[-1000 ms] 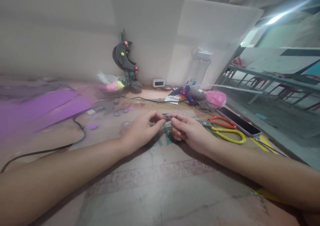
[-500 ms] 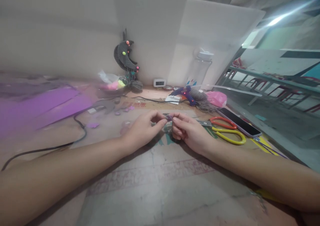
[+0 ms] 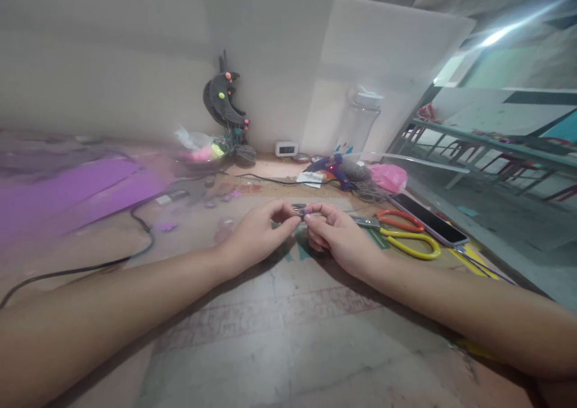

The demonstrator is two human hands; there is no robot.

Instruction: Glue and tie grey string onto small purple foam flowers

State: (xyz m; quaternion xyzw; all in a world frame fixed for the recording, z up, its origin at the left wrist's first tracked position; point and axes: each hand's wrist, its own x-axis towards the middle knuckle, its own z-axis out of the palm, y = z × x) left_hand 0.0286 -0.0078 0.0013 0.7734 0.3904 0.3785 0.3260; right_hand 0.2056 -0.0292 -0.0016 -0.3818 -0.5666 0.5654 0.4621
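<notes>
Hands (image 3: pixel 336 235) pinch a purple piece (image 3: pixel 307 211); a bowl (image 3: pixel 195 164) holds pink stuff (image 3: pixel 199 155).

I can't make out the shape of the small purplish piece (image 3: pixel 306 213); the left hand (image 3: pixel 261 234) and right hand (image 3: pixel 340 237) cover much of it. The right hand also hides the scissors' (image 3: pixel 370 222) tips from me. At left, the purple sheet (image 3: pixel 108 188) blurs and runs out of frame; the black cable (image 3: pixel 90 270) leaves it too. The small white display (image 3: pixel 286 149) is too tiny for me to read.
</notes>
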